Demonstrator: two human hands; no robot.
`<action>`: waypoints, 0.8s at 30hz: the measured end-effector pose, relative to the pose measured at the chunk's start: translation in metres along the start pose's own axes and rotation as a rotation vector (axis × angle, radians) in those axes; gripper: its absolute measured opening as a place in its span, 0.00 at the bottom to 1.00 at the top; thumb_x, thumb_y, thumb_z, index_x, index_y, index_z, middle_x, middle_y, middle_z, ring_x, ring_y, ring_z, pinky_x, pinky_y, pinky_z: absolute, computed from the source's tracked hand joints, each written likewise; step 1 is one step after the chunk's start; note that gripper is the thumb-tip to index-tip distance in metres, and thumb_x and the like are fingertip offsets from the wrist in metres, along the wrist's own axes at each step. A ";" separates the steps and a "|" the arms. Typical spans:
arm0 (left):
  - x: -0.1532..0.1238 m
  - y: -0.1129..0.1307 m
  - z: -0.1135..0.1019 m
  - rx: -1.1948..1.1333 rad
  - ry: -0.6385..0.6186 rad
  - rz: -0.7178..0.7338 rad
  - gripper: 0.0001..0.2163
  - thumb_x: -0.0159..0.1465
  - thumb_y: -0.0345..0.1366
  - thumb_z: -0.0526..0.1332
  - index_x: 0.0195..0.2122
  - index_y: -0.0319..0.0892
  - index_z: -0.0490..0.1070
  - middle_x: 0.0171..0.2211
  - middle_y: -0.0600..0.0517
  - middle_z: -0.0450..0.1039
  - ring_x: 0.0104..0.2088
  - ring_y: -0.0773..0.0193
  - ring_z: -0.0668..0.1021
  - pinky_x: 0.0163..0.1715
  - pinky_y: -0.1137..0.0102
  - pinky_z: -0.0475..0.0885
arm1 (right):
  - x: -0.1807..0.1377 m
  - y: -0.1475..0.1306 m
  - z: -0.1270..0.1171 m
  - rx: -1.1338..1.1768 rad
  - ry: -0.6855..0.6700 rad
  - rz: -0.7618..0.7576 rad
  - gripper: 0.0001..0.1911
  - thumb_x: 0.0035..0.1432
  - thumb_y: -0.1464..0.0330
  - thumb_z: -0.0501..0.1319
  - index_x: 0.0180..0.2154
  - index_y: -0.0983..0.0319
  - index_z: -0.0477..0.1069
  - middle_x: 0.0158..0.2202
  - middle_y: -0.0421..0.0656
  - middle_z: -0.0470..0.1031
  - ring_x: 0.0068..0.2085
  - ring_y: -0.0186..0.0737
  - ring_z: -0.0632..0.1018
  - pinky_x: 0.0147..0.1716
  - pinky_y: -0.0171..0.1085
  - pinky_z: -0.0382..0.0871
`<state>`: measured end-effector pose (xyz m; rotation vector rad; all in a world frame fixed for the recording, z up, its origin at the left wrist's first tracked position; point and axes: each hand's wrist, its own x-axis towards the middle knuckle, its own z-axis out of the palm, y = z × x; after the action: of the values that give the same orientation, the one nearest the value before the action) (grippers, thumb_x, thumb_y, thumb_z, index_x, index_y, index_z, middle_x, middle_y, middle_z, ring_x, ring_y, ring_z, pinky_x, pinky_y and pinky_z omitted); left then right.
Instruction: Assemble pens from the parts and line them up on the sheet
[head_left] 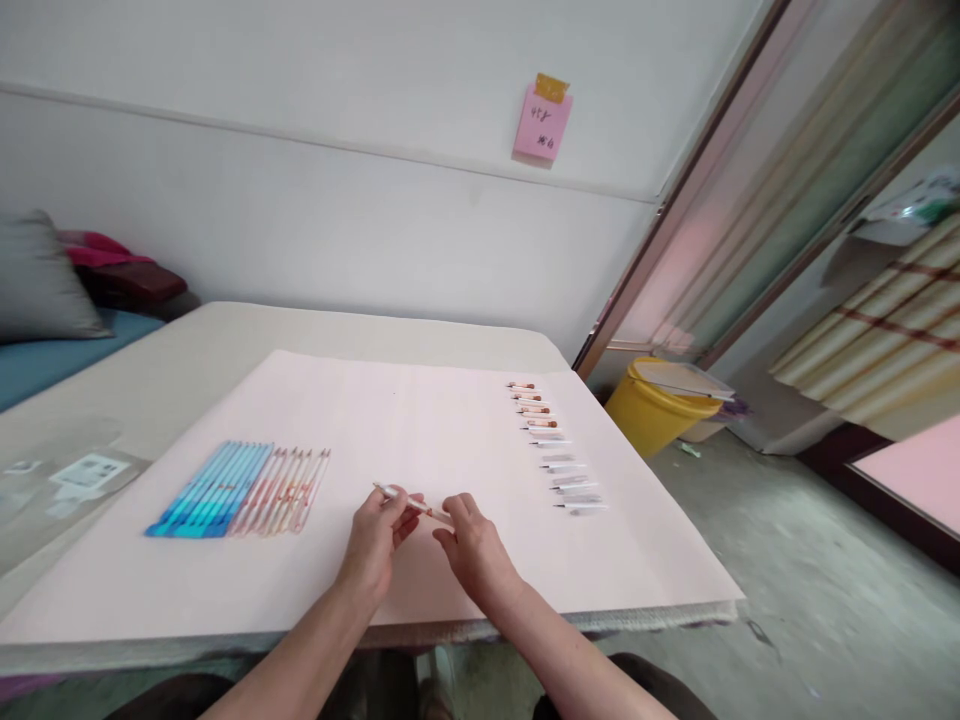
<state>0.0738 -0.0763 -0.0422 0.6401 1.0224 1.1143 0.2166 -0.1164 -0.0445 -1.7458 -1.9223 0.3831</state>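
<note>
My left hand (379,535) and my right hand (469,540) meet over the near middle of a pale pink sheet (420,420) and both pinch one thin pen (411,503) with a white barrel and an orange end. The left fingers grip its white part, the right fingers its orange end. To the left lies a neat row of pens (240,488), blue ones on the left and clear pinkish ones on the right. On the right of the sheet runs a column of small pen parts (551,445), orange-tipped at the far end and grey at the near end.
The sheet covers a table (187,345) set against a white wall with a pink sticky note (541,120). Clear plastic wrapping (67,475) lies at the table's left. A yellow bucket (660,405) stands on the floor to the right. Cushions (45,280) sit at far left.
</note>
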 end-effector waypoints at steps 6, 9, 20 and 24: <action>0.000 0.001 0.002 -0.020 0.002 -0.021 0.12 0.53 0.40 0.66 0.34 0.39 0.67 0.35 0.44 0.77 0.33 0.63 0.78 0.36 0.69 0.71 | 0.000 0.002 0.000 0.027 0.008 -0.043 0.10 0.62 0.75 0.48 0.31 0.61 0.64 0.33 0.40 0.66 0.30 0.32 0.71 0.27 0.31 0.58; 0.000 0.001 0.002 -0.040 0.010 -0.026 0.13 0.51 0.40 0.67 0.33 0.39 0.68 0.34 0.45 0.77 0.33 0.63 0.78 0.36 0.69 0.71 | 0.001 0.000 -0.002 0.029 0.024 -0.026 0.06 0.60 0.74 0.52 0.37 0.60 0.65 0.36 0.41 0.68 0.31 0.34 0.72 0.28 0.32 0.59; -0.002 0.000 0.003 -0.028 0.013 -0.053 0.12 0.51 0.40 0.67 0.32 0.38 0.69 0.33 0.44 0.77 0.33 0.62 0.79 0.35 0.70 0.71 | 0.000 -0.001 0.000 -0.184 -0.031 -0.061 0.05 0.61 0.72 0.52 0.34 0.60 0.64 0.37 0.41 0.68 0.27 0.33 0.71 0.23 0.33 0.52; 0.000 0.000 0.002 -0.024 0.016 -0.047 0.12 0.52 0.38 0.67 0.32 0.39 0.68 0.32 0.45 0.77 0.33 0.62 0.79 0.36 0.69 0.72 | 0.001 -0.001 0.000 -0.067 -0.030 -0.028 0.05 0.61 0.73 0.52 0.35 0.59 0.64 0.35 0.40 0.68 0.30 0.34 0.72 0.26 0.32 0.55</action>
<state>0.0759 -0.0765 -0.0416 0.5855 1.0312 1.0906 0.2155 -0.1158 -0.0436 -1.7626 -2.0007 0.3401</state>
